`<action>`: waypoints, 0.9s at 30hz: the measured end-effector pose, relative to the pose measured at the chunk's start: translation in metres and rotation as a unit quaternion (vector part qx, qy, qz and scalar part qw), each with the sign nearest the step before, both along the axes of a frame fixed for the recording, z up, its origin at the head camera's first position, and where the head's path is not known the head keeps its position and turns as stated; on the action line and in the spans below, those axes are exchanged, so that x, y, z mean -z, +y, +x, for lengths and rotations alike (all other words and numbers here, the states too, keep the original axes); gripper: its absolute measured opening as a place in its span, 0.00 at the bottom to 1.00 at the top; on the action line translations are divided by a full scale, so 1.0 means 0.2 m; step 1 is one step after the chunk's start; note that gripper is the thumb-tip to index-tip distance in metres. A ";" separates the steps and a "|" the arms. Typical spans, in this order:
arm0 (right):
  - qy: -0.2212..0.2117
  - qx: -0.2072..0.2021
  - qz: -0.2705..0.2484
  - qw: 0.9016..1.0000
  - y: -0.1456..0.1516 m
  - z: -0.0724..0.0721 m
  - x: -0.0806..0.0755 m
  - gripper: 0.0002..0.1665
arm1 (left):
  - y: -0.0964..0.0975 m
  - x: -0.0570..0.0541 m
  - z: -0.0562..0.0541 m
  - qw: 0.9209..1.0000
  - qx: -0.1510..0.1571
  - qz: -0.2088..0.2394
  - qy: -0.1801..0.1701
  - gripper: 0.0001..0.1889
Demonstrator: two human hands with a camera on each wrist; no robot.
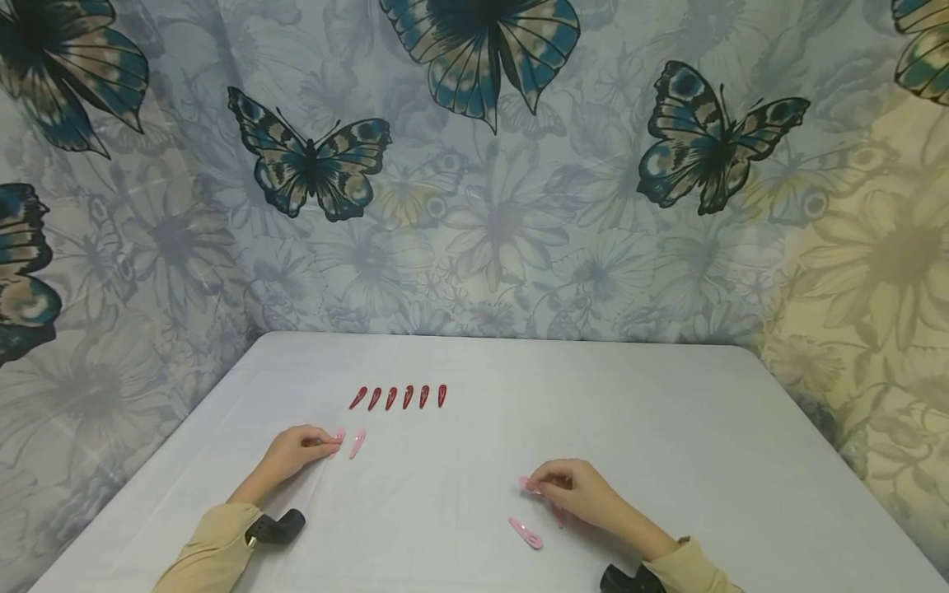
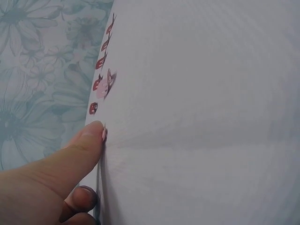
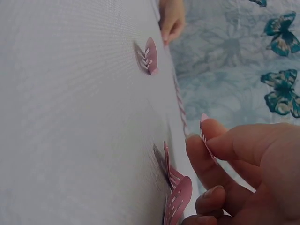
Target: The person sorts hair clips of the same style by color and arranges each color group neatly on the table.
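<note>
At the left of the head view, my left hand (image 1: 296,451) pinches a pink hair clip (image 1: 339,436) low over the white table. Another pink clip (image 1: 357,445) lies just right of it, slanted. In the left wrist view, the thumb covers most of the held clip (image 2: 104,134). Over on the right, my right hand (image 1: 577,492) holds a pink snap clip (image 3: 205,136) between thumb and finger, raised off the cloth. Below that hand lies a pink clip (image 1: 525,534), and one more (image 1: 559,517) is partly hidden under the hand.
Several dark red hair clips (image 1: 408,397) lie in a row across the table (image 1: 630,412), beyond the left hand. A butterfly-print cloth (image 1: 504,222) hangs behind the table's far edge. Both wrists carry black camera mounts (image 1: 278,527).
</note>
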State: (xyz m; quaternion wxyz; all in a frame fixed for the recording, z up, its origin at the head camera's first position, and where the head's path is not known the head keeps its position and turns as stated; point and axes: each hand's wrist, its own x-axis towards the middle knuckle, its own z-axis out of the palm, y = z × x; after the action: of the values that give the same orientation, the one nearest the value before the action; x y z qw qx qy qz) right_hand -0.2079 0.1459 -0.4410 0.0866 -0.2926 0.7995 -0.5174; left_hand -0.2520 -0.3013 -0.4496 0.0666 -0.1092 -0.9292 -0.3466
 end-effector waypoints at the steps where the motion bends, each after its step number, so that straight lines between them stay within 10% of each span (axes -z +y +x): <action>1: -0.004 0.002 0.004 1.000 0.00 0.00 0.00 0.06 | 0.00 0.00 0.00 1.000 0.000 0.000 0.000 0.05; 14: -0.039 0.020 0.016 0.999 -0.02 0.06 -0.11 0.09 | 0.00 0.01 0.00 1.000 -0.004 -0.003 0.001 0.05; 27: -0.026 0.035 -0.009 0.999 0.00 0.01 -0.01 0.10 | 0.00 0.01 0.00 1.000 -0.014 -0.012 0.002 0.06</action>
State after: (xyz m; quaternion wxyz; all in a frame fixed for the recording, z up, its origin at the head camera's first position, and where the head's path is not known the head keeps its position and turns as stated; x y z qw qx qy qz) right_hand -0.2055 0.1463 -0.4380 0.0869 -0.2512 0.8022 -0.5347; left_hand -0.2528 -0.3018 -0.4515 0.0723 -0.0977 -0.9348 -0.3338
